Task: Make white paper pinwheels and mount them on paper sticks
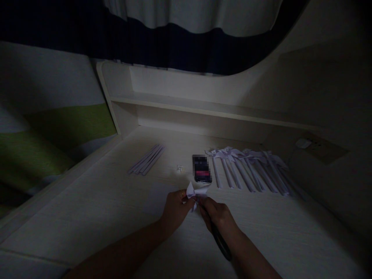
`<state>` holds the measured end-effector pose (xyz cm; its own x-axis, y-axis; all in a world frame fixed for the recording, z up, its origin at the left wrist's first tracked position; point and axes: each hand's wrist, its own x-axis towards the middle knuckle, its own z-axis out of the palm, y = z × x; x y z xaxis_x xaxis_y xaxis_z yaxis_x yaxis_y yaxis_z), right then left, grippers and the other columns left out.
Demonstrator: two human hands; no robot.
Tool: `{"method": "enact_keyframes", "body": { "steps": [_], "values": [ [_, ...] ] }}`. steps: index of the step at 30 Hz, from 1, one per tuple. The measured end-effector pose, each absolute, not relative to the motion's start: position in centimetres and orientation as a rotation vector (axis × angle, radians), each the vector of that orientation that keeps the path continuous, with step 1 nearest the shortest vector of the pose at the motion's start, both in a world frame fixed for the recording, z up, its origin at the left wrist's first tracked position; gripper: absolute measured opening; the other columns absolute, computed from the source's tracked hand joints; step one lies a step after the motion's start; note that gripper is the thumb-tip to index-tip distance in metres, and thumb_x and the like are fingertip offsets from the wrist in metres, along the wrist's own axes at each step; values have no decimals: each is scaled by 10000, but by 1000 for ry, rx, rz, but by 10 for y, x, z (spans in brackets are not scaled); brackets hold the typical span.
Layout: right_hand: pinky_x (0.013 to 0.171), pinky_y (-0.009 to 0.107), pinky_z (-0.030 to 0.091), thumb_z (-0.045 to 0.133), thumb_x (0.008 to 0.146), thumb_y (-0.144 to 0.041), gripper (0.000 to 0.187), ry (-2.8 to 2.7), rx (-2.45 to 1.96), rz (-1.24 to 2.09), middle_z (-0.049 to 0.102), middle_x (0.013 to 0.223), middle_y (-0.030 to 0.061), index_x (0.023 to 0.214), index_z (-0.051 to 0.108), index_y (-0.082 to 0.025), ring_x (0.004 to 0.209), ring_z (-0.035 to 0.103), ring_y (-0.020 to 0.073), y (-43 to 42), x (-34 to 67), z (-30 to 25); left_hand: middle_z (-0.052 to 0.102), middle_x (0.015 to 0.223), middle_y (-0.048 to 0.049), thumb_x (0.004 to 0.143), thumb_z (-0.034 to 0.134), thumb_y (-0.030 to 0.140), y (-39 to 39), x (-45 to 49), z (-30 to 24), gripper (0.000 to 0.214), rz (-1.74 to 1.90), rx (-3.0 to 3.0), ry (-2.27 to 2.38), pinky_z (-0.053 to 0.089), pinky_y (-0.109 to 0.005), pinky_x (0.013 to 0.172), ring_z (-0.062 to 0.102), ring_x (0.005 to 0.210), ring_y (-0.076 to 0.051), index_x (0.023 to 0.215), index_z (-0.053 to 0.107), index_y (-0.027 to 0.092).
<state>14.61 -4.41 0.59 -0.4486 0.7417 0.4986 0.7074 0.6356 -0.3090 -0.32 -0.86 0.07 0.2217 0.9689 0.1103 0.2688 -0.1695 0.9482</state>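
Note:
My left hand (pixel 176 211) pinches a white folded-paper pinwheel (pixel 191 190), its pointed blades sticking up and out past the fingertips. Close against it, my right hand (pixel 219 215) is closed round what looks like a pair of scissors, with a long black handle loop (pixel 221 242) trailing below the palm. The front end of this tool is hidden by the fingers and paper. Just beyond both hands lies a phone (pixel 202 174) with its screen lit. A pale square sheet of paper (pixel 155 197) rests on the desk left of my left hand.
Several paper pinwheels on rolled sticks (pixel 247 170) lie in a row at right. Thin paper strips or sticks (pixel 147 159) are bunched at left, and small white pieces (pixel 179 168) sit mid-desk. A shelf (pixel 188 106) spans the back; a wall socket (pixel 316 146) is at right.

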Motion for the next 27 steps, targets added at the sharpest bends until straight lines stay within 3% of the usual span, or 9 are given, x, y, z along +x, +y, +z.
{"method": "enact_keyframes", "body": {
  "steps": [7,10,17,27],
  "values": [
    [589,195,506,366,839,-152,207,-2128,-1121,58,647,853,60,981,515,-177,694,638,132,-43,142,-1,641,613,7,674,516,228,-10,-3,3,142,1014,1635,1231,397,-180,496,567,552,-121,676,633,148],
    [552,208,498,362,840,-200,186,-2022,-1224,136,654,753,53,878,541,-173,624,638,144,-44,137,-4,640,607,5,689,502,227,-12,-4,5,146,1010,1694,1236,399,-183,506,571,544,-121,649,621,153],
    [383,180,382,416,807,-352,267,-1575,-1441,568,516,444,-32,602,473,-190,363,491,92,-52,118,5,630,569,-14,714,488,280,-15,-2,4,196,1012,1674,1252,397,-195,486,578,532,-142,637,610,148],
    [328,161,295,443,777,-444,342,-1161,-1473,1014,413,352,-70,565,462,-177,296,355,57,-54,109,16,634,582,-14,739,475,285,-20,-2,4,223,1015,1744,1326,379,-187,494,570,540,-128,638,617,146]
  ]
}}
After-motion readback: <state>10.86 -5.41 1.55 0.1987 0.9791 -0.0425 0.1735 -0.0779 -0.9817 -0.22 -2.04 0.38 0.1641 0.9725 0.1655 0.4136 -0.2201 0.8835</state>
